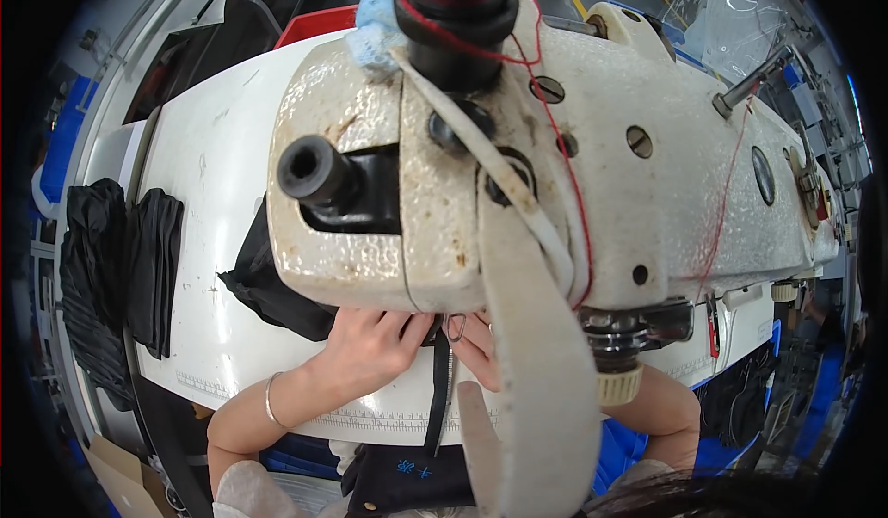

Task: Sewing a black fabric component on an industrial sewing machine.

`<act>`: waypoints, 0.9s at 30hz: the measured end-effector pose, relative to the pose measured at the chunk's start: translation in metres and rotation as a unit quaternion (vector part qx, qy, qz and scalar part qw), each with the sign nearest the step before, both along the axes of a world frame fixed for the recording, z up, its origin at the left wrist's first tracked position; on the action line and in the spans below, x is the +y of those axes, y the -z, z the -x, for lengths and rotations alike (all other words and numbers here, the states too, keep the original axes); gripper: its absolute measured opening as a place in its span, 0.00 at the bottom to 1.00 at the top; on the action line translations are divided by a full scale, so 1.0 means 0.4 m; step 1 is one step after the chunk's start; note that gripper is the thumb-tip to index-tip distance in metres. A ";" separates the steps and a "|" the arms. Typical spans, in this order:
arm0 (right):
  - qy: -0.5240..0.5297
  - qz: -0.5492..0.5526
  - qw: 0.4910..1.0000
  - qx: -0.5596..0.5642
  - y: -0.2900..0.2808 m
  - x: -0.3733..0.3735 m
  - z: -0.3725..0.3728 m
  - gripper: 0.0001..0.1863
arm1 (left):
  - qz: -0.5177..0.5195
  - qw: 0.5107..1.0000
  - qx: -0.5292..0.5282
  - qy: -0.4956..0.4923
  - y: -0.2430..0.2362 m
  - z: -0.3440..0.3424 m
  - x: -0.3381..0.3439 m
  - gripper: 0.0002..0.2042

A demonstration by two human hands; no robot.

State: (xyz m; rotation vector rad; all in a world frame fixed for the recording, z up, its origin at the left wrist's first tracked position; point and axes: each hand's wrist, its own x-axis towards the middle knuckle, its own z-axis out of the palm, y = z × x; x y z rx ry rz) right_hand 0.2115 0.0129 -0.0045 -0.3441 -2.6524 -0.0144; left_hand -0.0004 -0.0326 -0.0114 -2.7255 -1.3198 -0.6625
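Observation:
Under the head of a white sewing machine (601, 176), both my hands meet at a black zipper (440, 384). The zipper tape hangs toward me over the table's front edge, and a metal zipper pull (454, 326) shows at its top. My left hand (365, 351), a thin bracelet at its wrist, bends its fingers onto the zipper from the left; the tips are partly hidden. My right hand (478, 351) pinches at the zipper's right side, mostly covered by a pale curved lever (546, 379). Black fabric (277, 282) lies beside my left hand, running under the machine head.
Folded black fabric pieces (155, 273) lie at the table's left edge. A printed ruler strip (370, 420) runs along the front of the white table (217, 148). Red thread (575, 194) crosses the machine. A red bin (314, 25) stands behind, and a cardboard box (125, 481) sits lower left.

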 end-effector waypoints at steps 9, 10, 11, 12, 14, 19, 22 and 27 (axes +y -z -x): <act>0.032 -0.081 0.994 -0.071 0.014 -0.022 0.017 0.09 | -0.073 0.997 0.041 0.003 -0.018 0.000 0.009 0.15; 0.034 -0.082 0.992 -0.091 0.022 -0.025 0.028 0.11 | -0.076 0.996 0.052 0.005 -0.021 0.001 0.009 0.15; 0.033 -0.083 0.992 -0.091 0.027 -0.023 0.027 0.11 | -0.080 0.995 0.062 0.007 -0.024 0.004 0.010 0.15; 0.043 -0.023 0.999 -0.010 0.027 -0.012 0.026 0.10 | -0.070 0.996 0.050 0.009 -0.015 0.009 0.014 0.15; 0.058 0.039 0.995 0.064 0.017 0.006 0.033 0.10 | -0.044 0.998 0.046 0.019 -0.020 0.022 0.034 0.15; 0.027 -0.036 0.998 -0.040 0.054 -0.026 0.011 0.10 | -0.044 0.997 0.059 0.039 -0.021 0.029 0.025 0.23; 0.015 -0.018 1.000 -0.018 0.071 -0.006 0.024 0.12 | -0.017 0.997 0.059 0.041 -0.043 0.029 0.031 0.21; 0.020 -0.101 0.992 -0.069 0.041 -0.012 0.025 0.12 | -0.031 0.998 0.037 0.051 -0.030 0.032 0.029 0.21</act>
